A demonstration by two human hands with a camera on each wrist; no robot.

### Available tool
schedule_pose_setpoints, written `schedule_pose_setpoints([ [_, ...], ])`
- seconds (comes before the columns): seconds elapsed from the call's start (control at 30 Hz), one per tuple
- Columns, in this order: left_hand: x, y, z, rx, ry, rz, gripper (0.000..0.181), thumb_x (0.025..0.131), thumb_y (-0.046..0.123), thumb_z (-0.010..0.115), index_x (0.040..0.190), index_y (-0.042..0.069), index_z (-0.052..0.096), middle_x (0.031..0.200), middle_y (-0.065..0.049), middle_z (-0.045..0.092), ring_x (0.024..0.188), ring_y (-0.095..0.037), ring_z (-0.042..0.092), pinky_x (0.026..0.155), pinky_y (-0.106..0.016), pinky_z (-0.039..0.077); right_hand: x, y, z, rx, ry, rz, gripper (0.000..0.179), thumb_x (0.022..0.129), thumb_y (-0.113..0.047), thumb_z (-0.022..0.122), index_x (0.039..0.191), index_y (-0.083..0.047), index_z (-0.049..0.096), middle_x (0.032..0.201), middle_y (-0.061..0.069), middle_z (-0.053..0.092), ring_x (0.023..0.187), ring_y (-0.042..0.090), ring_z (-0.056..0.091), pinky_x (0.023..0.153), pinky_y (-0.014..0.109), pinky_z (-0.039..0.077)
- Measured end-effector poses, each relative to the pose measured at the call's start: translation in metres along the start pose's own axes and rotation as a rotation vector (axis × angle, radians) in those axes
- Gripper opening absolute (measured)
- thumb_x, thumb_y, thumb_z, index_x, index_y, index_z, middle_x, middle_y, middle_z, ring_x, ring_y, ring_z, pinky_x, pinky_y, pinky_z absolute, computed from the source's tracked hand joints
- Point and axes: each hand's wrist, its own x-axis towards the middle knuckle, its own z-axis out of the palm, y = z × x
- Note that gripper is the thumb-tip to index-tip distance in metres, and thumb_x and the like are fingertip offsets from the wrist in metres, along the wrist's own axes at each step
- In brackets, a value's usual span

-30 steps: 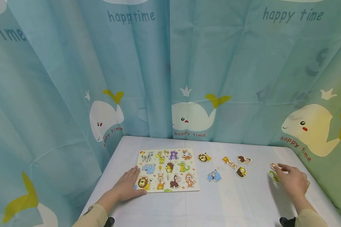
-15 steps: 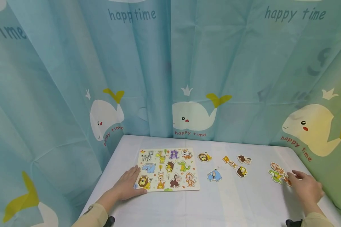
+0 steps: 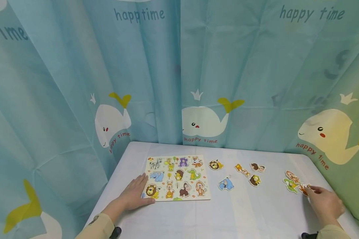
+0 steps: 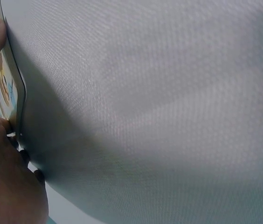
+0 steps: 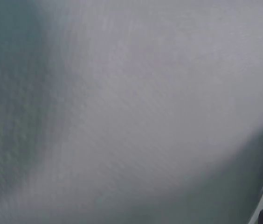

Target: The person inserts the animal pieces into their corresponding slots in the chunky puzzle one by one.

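A wooden animal puzzle board (image 3: pixel 208 195) lies at the left of the table, printed with several animals. Along its left edge rest the straight fingers of my left hand (image 3: pixel 133 194), with the thumb at the lower edge; in the left wrist view the thumb lies over the board's rim (image 4: pixel 19 100). At the far right my right hand (image 3: pixel 325 200) pinches the orange tiger puzzle piece (image 3: pixel 303 190) by its right side, thumb and index finger together. Close beside it lie a green crocodile piece (image 3: pixel 290 186) and a monkey piece (image 3: pixel 291 176). The right wrist view is mostly tablecloth.
Right of the board lie a lion piece (image 3: pixel 215 165) and a blue elephant piece (image 3: pixel 226 184). Further right are a kangaroo piece (image 3: pixel 242 170), a gorilla piece (image 3: pixel 257 167) and a hedgehog piece (image 3: pixel 255 180). A blue-green curtain (image 3: pixel 155 66) hangs behind the white table (image 3: pixel 227 215).
My right hand has left the monkey piece, moved right and toward me, and come to the tiger piece, which has shifted slightly. The left hand and board stay put.
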Motion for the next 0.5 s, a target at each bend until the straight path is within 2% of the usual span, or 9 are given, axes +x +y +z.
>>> schedule_pose_setpoints([
  [0.23,-0.0004,0.0009,-0.0010,0.000,-0.009,-0.004,0.115,0.082,0.070,0.071,0.160,-0.002,0.027,0.168,-0.019,0.021,0.154,-0.039,0.018,0.125,-0.054,0.017,0.0006,0.0032,0.0067,0.039,-0.012,0.052,0.052,0.100,-0.038,0.055,0.127,0.006,0.060,0.134,0.038,0.049,0.118,0.061,0.034,0.093,0.071,0.027],
  [0.5,-0.0006,0.0017,-0.0014,0.011,-0.010,-0.008,0.115,0.082,0.071,0.070,0.160,-0.001,0.026,0.168,-0.018,0.020,0.155,-0.037,0.017,0.126,-0.053,0.016,-0.0004,0.0007,0.0085,0.045,-0.001,0.067,0.047,0.099,-0.034,0.055,0.120,0.008,0.060,0.125,0.038,0.052,0.112,0.061,0.035,0.089,0.071,0.028],
])
